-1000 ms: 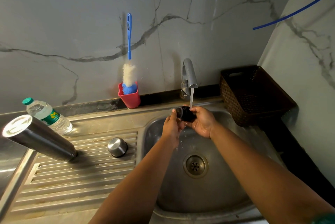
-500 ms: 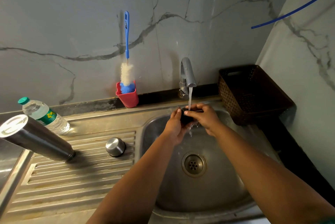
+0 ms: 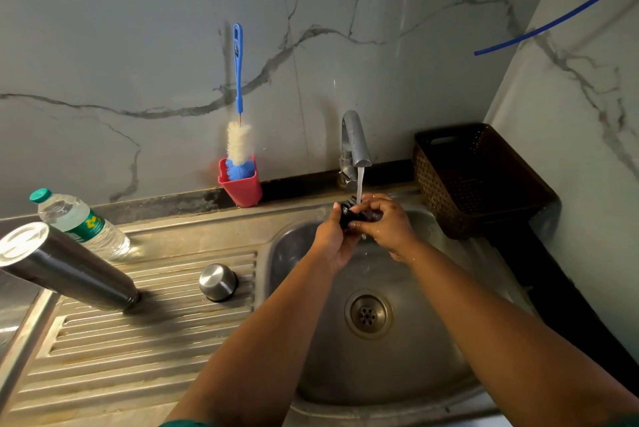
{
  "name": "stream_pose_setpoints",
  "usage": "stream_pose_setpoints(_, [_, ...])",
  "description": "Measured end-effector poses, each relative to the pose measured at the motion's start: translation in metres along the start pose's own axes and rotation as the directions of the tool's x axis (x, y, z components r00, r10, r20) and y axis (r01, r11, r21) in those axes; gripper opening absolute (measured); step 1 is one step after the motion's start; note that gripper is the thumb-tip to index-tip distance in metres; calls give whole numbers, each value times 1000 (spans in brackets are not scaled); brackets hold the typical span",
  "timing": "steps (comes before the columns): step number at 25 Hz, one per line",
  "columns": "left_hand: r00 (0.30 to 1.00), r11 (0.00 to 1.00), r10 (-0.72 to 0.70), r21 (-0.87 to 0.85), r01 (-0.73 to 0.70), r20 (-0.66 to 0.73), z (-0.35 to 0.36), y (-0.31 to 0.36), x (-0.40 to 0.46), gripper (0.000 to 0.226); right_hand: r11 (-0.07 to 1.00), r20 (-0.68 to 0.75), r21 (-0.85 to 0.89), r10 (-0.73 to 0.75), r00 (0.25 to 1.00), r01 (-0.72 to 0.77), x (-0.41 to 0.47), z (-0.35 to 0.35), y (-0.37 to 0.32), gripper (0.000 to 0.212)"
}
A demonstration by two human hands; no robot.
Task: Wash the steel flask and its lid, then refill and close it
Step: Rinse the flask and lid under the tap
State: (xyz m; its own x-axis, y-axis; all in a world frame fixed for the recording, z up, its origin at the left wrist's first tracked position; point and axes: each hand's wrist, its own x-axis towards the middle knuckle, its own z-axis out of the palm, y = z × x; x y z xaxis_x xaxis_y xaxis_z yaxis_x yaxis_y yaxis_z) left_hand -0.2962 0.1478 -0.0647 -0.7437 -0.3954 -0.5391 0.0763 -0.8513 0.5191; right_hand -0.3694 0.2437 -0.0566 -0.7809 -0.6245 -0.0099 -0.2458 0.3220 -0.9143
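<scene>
Much of the small black lid part (image 3: 349,214) is hidden: the left hand (image 3: 333,241) wraps its near side and the right hand (image 3: 389,224) curls over its far side, so only a dark ribbed patch shows between the fingers, and its full shape cannot be made out. Both hands are grasping it together, right under the stream of water (image 3: 359,184) that falls from the steel tap (image 3: 352,143). The forearms run out of the bottom edge, and a strip of green sleeve is cut off there.

The steel flask (image 3: 65,264) stands mouth down on the ribbed drainboard (image 3: 138,340) at the left, leaning in the wide lens, its flat base turned toward the camera. Its mouth is hidden against the ribs. A steel cap (image 3: 217,281) sits dome up on the drainboard, between the flask and the sink basin (image 3: 415,357). Behind the flask stands a plastic water bottle (image 3: 77,222) with a green cap, its lower part screened by the flask.

The worktop is a stainless sink unit with a round drain (image 3: 368,313) in the basin. At the back a red cup (image 3: 240,184) holds a bottle brush (image 3: 238,115) with a blue handle. A dark woven basket (image 3: 477,177) sits at the right corner. The walls are grey marble with dark veins, and a blue tube (image 3: 553,22) crosses the upper right, cut off by the edge
</scene>
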Motion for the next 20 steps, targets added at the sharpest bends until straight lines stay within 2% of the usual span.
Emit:
stream_pose_setpoints(3, [997,998,7,60,-2,-77,4,0,4,34,964,-48,-235,-142,989,127,-3,6,-1,33])
stream_pose_setpoints(5, [996,995,16,99,-7,-91,2,1,6,34,954,-72,-260,-174,982,150,-7,6,-1,49])
stream_pose_setpoints(8, [999,995,16,99,-12,-42,-2,1,4,38,951,-44,-245,-203,978,187,-7,5,1,67])
stream_pose_setpoints(11, [999,999,-44,19,45,-18,2,-3,0,45,934,-4,-288,-223,975,213,-4,6,-5,61])
stream_pose_setpoints(14, [997,997,-78,-13,78,-11,2,-2,1,49,905,134,-330,-235,963,267,-7,8,-11,58])
stream_pose_setpoints(16, [996,995,-85,45,85,10,0,1,-1,53,933,174,-306,-142,974,191,-8,9,-10,58])
stream_pose_setpoints(18, [995,991,-89,101,85,39,2,2,-6,53,989,135,-148,32,990,-12,-5,8,-12,54])
stream_pose_setpoints(19, [996,993,-72,102,67,48,5,0,-8,48,995,124,-66,87,989,-79,-3,6,-13,51])
stream_pose_setpoints(20, [997,995,-52,85,48,48,6,-2,-8,44,995,111,-52,91,990,-85,-1,4,-16,48])
